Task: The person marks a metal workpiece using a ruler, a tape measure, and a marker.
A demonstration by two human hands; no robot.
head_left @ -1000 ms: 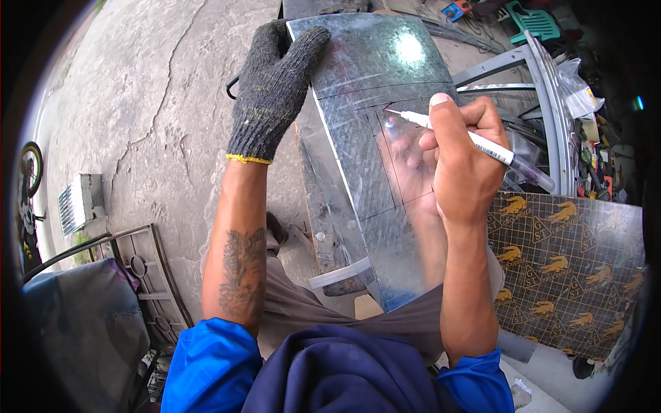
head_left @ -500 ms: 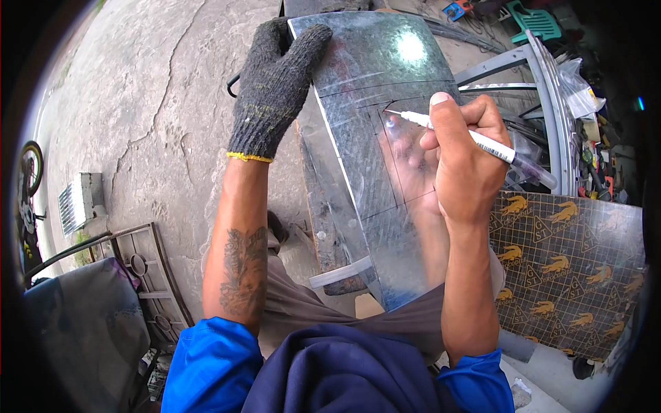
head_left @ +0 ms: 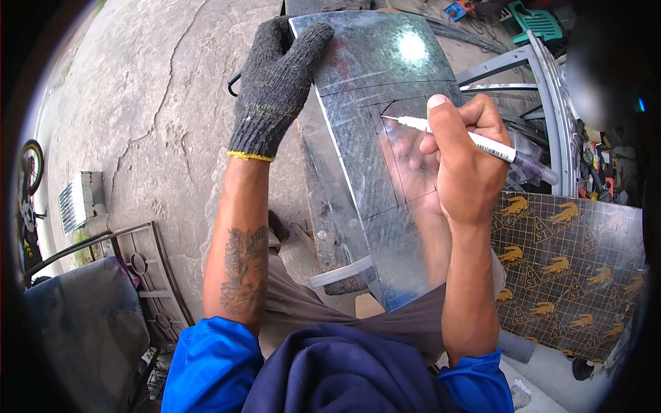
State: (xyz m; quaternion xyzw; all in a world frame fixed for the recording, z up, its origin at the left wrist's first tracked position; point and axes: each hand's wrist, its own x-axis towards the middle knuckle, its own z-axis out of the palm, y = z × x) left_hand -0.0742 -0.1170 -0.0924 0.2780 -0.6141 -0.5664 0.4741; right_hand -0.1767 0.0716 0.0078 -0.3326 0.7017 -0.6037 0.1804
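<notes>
A shiny sheet of metal (head_left: 365, 62) lies in front of me, marked with thin dark lines that form a rectangle. At its upper left edge is my left hand (head_left: 279, 86) in a dark grey knit glove, thumb on top of the sheet and fingers hidden beyond the edge. My bare right hand (head_left: 471, 155) pinches a white marker pen (head_left: 492, 146) over the sheet. The pen's fine tip points left, at the rectangle's upper left corner, beside a short dark curved stroke. The sheet mirrors part of my right hand.
A grey metal frame (head_left: 544, 103) stands right of the sheet, near a green plastic chair (head_left: 533, 22). A patterned board (head_left: 564, 275) is at the lower right. On the left are a barred metal frame (head_left: 162, 275) and a draped cover (head_left: 89, 323) on cracked concrete.
The pen tip has shifted slightly down and left along the sheet, and the dark curved stroke near it shows more clearly. My left hand has stayed at the edge.
</notes>
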